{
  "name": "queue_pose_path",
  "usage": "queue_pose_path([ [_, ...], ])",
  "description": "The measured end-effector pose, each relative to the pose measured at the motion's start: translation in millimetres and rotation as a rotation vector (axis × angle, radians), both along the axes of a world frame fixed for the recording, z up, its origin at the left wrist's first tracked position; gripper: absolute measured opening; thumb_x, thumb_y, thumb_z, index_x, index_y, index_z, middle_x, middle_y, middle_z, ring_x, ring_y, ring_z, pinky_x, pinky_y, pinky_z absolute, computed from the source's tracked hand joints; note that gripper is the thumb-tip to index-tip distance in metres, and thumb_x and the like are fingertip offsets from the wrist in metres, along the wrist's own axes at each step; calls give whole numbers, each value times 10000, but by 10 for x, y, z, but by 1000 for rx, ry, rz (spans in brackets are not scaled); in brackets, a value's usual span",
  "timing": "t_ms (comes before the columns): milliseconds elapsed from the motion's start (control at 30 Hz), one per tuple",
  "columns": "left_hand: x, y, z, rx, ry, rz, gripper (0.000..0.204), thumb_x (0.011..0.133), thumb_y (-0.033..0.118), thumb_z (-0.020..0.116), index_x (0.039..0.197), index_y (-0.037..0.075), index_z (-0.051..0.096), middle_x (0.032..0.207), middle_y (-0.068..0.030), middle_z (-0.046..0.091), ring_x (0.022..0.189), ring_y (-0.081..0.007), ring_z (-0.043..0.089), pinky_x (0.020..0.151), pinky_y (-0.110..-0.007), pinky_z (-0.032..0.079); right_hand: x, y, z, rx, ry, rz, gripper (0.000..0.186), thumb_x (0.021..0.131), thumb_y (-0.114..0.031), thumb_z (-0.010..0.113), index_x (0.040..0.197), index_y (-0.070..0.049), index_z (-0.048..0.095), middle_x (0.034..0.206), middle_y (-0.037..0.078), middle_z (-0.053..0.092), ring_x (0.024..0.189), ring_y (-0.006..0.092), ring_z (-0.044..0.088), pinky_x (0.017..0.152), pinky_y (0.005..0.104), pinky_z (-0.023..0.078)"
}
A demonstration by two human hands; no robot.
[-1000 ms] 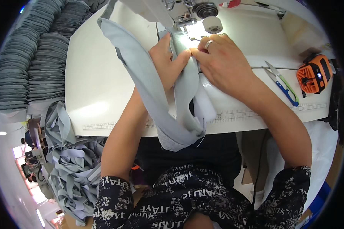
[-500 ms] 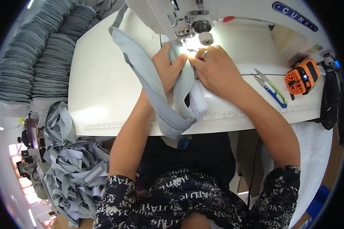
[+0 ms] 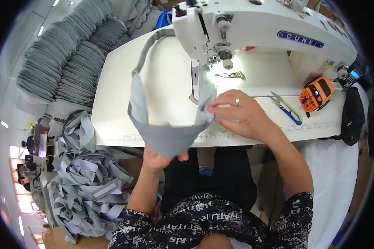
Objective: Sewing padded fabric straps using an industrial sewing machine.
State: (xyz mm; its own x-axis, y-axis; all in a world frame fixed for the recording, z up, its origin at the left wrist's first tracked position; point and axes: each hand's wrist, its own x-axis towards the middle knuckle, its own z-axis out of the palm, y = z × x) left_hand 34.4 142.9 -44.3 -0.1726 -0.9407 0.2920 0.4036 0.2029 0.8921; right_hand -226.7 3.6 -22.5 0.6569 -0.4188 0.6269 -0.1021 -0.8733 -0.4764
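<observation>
- Right hand: thumb and fingertips pinched on the grey fabric strip, nearer the person than the sewing machine.
- Left hand: at the strip's bend, mostly hidden, so I cannot tell how far it closes.
- Strip: looped, running up left of the machine's head.
- Snips, orange device: before the machine, rightward.
- Stacked grey pieces: left of the machine.
</observation>
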Motion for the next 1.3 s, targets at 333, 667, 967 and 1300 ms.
queue_pose_path([
  [333,-327,252,280,-32,-505,22,360,718,-11,651,1076,-20,681,789,-66,672,693,-148,633,633,-264,488,9,82,78,-163,239,175,200,741,-77,699,933,-57,648,1100,72,630,1024,277,611,889,391,505],
  [667,-460,147,216,-599,-972,62,484,736,11,690,1213,45,614,1157,-140,633,890,-253,661,808,-368,529,122,265,-341,-152,-45,-15,180,772,-76,645,944,-29,623,1030,119,654,934,312,631,781,373,529],
  [967,-306,-860,54,162,-688,354,397,915,75,621,1282,-6,494,1069,-126,634,871,-142,637,614,-268,521,172,401,-223,307,-230,-26,177,836,-82,623,1005,-35,644,1009,115,676,884,307,656,748,366,537],
  [1300,-489,-1115,107,441,-830,212,270,911,90,644,1124,-24,523,783,-101,687,664,-111,645,554,-225,485,-53,161,-241,98,-14,-132,266,777,-115,682,1023,-22,643,1057,118,671,961,270,651,785,370,543],
])
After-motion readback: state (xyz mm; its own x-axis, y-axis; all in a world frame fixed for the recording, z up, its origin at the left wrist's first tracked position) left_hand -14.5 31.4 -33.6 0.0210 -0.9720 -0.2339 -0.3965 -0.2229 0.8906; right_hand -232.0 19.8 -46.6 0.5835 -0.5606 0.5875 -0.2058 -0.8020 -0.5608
